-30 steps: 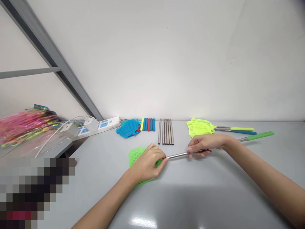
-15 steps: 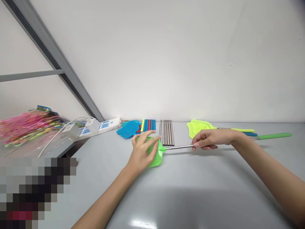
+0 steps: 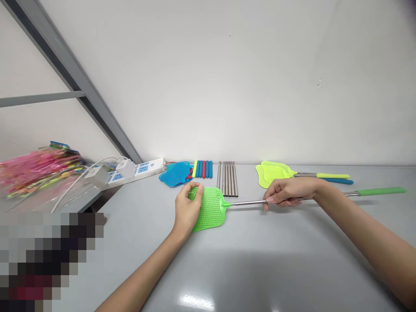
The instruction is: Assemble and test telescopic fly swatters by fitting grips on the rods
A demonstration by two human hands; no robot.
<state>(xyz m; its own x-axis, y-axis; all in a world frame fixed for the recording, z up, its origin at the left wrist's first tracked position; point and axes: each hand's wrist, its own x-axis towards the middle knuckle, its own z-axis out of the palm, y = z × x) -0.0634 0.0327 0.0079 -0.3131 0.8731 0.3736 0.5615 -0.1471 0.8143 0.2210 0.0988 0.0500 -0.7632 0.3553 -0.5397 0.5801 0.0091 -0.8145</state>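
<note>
A green fly swatter (image 3: 212, 209) with a metal rod and a green grip lies across the grey table (image 3: 260, 260). My left hand (image 3: 186, 210) pinches the left edge of its mesh head, thumb on top. My right hand (image 3: 289, 193) is closed round the metal rod near its middle. The green grip sticks out to the right past my right wrist.
Along the wall lie blue swatter heads (image 3: 175, 174), several coloured grips (image 3: 203, 169), several metal rods (image 3: 227, 178) and a yellow-green swatter (image 3: 273, 172) beside a blue-gripped one. A white power strip (image 3: 136, 171) with plugs and a pile of pink packets (image 3: 35, 167) sit at the left.
The green swatter has shifted to the right and away from me. My left hand moved from the head's neck to gripping its left edge; my right hand slid right with the rod.
</note>
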